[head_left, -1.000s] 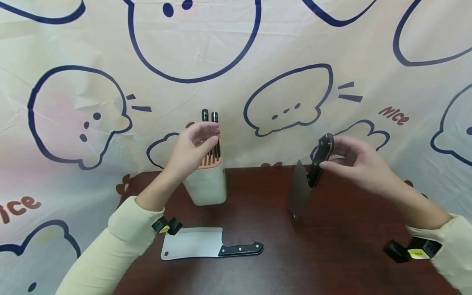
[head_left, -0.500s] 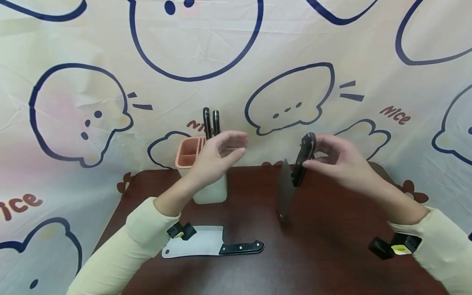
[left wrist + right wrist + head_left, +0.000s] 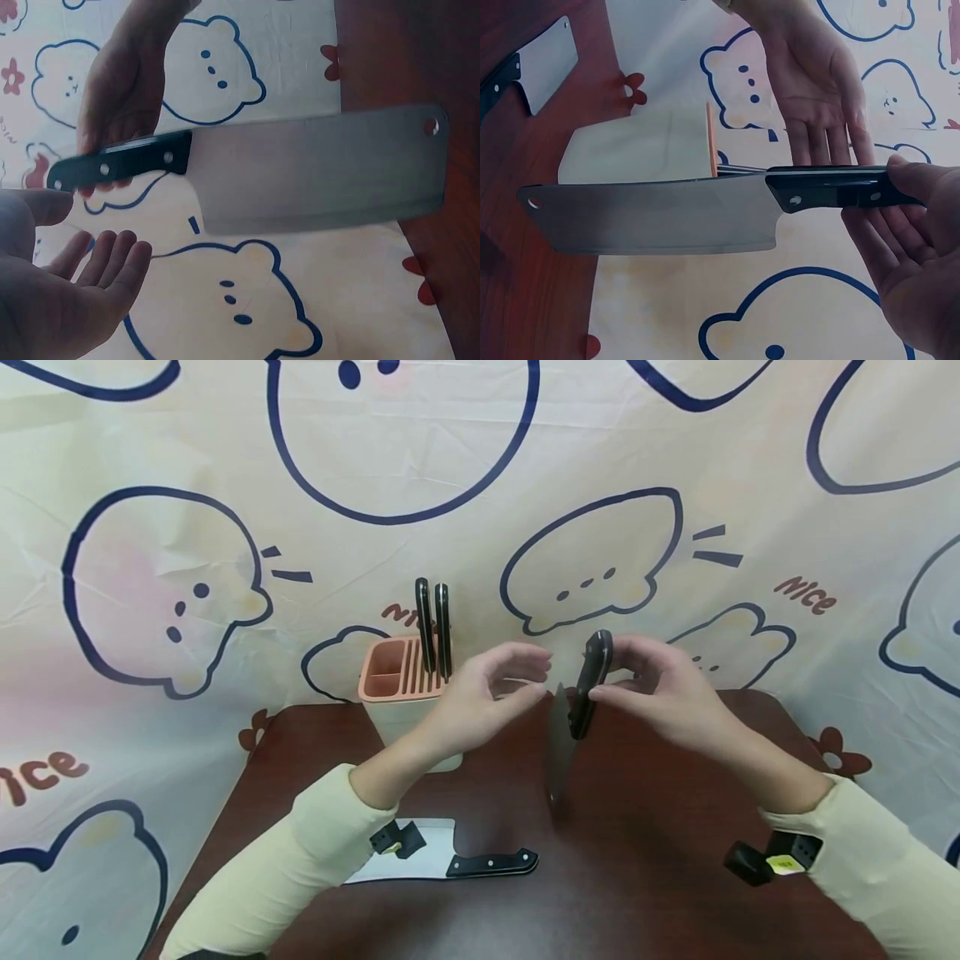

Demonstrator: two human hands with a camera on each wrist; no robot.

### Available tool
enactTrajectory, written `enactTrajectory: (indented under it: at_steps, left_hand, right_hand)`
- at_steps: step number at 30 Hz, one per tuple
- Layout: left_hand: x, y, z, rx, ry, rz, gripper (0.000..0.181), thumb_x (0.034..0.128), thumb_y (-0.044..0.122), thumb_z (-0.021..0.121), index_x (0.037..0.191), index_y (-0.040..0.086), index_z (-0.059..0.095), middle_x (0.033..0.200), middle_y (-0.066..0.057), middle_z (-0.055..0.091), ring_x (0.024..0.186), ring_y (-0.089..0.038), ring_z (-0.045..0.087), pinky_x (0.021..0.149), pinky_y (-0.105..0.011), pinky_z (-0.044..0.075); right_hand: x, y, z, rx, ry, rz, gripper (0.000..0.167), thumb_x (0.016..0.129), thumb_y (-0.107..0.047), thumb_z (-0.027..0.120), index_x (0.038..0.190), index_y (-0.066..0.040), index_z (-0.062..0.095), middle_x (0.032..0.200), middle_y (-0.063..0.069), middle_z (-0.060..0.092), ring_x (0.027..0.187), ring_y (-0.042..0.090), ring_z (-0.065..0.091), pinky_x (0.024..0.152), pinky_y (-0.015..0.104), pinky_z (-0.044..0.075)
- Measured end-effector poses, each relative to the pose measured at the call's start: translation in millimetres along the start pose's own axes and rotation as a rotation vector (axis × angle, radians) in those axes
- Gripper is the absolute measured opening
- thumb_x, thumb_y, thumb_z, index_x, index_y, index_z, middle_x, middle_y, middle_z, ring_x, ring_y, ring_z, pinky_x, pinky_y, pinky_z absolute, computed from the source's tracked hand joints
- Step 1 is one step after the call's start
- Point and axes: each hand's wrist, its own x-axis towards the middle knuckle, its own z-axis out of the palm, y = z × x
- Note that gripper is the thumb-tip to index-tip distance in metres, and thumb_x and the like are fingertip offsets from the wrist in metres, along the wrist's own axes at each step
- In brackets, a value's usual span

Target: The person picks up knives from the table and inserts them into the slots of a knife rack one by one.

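My right hand [image 3: 663,693] pinches the black riveted handle of a cleaver [image 3: 562,752], whose broad blade hangs downward above the table. In the left wrist view the whole cleaver [image 3: 322,172] shows side-on. My left hand [image 3: 487,697] is just left of the handle, fingers loosely bent and holding nothing; a small gap appears between it and the cleaver. A second cleaver [image 3: 492,864] lies flat near the front, its blade partly hidden by my left sleeve. Behind my left hand stands a pale knife block [image 3: 401,714] with a salmon slotted top, holding two black-handled knives [image 3: 442,627].
A dark reddish-brown table [image 3: 675,877] bears everything. At its back hangs a cream cloth [image 3: 600,435] with cartoon outlines. Small black devices [image 3: 397,839] are strapped at both wrists, over pale yellow sleeves.
My left hand has moved right, away from the knife handles, uncovering the block's top. My right hand has carried the cleaver left, so the hands are closer together. The lying cleaver has stayed put.
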Motion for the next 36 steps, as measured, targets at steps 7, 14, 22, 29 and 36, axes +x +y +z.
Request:
enactTrajectory:
  at_steps: [7, 14, 22, 29, 36]
  left_hand:
    - [3.0, -2.6, 11.3, -0.051, -0.051, 0.009, 0.038, 0.0998, 0.012, 0.065, 0.137, 0.006, 0.059, 0.126, -0.006, 0.066, 0.115, -0.015, 0.064, 0.101, -0.031, 0.052]
    - [3.8, -4.0, 18.7, -0.083, -0.071, 0.026, 0.037, 0.0988, 0.005, 0.065, 0.135, 0.004, 0.058, 0.126, -0.009, 0.066, 0.111, -0.017, 0.064, 0.1, -0.029, 0.053]
    - [4.0, -6.7, 24.5, -0.081, -0.056, 0.027, 0.039, 0.0966, 0.004, 0.068, 0.134, 0.003, 0.058, 0.124, -0.009, 0.067, 0.106, -0.017, 0.066, 0.095, -0.028, 0.055]
    - [4.8, -8.6, 27.9, -0.061, -0.015, 0.039, 0.037, 0.0948, 0.004, 0.071, 0.13, 0.004, 0.06, 0.118, -0.008, 0.068, 0.1, -0.016, 0.067, 0.093, -0.028, 0.056]
    - [4.0, -10.5, 28.6, -0.067, 0.005, 0.032, 0.035, 0.0942, 0.004, 0.072, 0.127, 0.004, 0.061, 0.116, -0.008, 0.068, 0.1, -0.016, 0.067, 0.091, -0.028, 0.057]
  right_hand:
    - [5.0, 2.0, 7.3, 0.074, 0.004, -0.055, 0.041, 0.091, 0.001, 0.074, 0.13, 0.001, 0.06, 0.117, 0.01, 0.065, 0.107, 0.018, 0.067, 0.092, 0.027, 0.057]
    - [6.7, 1.3, 11.8, 0.069, 0.015, -0.054, 0.043, 0.091, 0.001, 0.075, 0.131, 0.003, 0.059, 0.117, 0.009, 0.065, 0.106, 0.019, 0.065, 0.09, 0.026, 0.057]
    - [7.3, 4.9, 15.5, 0.078, 0.029, -0.062, 0.043, 0.091, 0.001, 0.075, 0.131, -0.001, 0.06, 0.116, 0.008, 0.065, 0.105, 0.019, 0.064, 0.09, 0.026, 0.057]
    - [8.0, 7.4, 18.2, 0.11, 0.031, -0.081, 0.044, 0.089, 0.003, 0.075, 0.131, 0.001, 0.06, 0.115, 0.009, 0.064, 0.105, 0.021, 0.063, 0.089, 0.027, 0.058]
    - [9.4, 6.4, 18.6, 0.084, 0.022, -0.051, 0.045, 0.091, -0.002, 0.075, 0.133, -0.001, 0.06, 0.115, 0.008, 0.065, 0.107, 0.021, 0.062, 0.091, 0.025, 0.057]
